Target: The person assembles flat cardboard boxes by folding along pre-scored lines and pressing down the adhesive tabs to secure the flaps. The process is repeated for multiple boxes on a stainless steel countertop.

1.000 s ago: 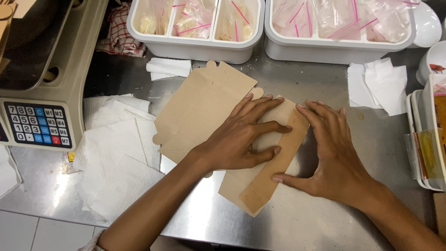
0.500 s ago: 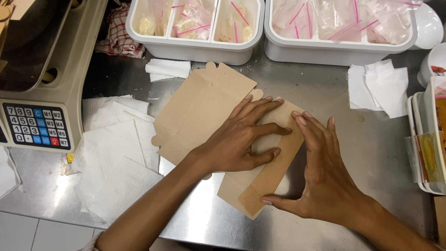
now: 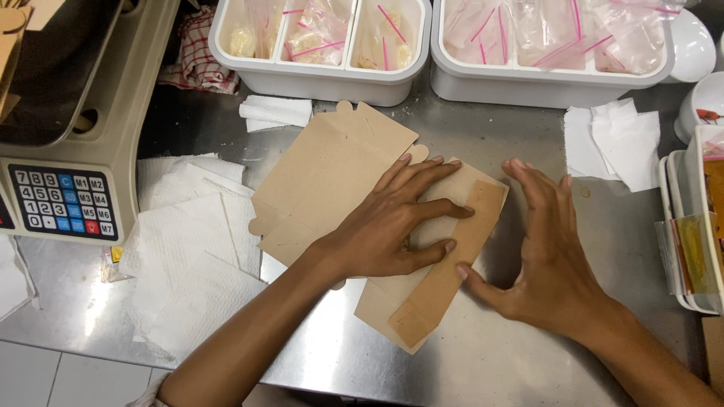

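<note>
My left hand (image 3: 392, 222) lies flat, fingers spread, on a folded brown paper wrap (image 3: 437, 264) that bulges over something hidden inside. The wrap rests on a steel counter (image 3: 490, 362) and overlaps a flat unfolded brown cardboard box blank (image 3: 324, 173). My right hand (image 3: 547, 260) stands on edge against the wrap's right side, fingers straight and together, thumb touching the folded strip. Neither hand grips anything.
A weighing scale with a keypad (image 3: 64, 200) stands at the left. White paper sheets (image 3: 188, 256) lie beside it, more white paper (image 3: 615, 143) at the right. Two white tubs (image 3: 317, 79) (image 3: 550, 83) of small plastic bags sit at the back. Stacked trays (image 3: 694, 226) at the right edge.
My right hand has slid off the top of the wrap to its right side and turned on edge. My left hand stays pressed on the wrap.
</note>
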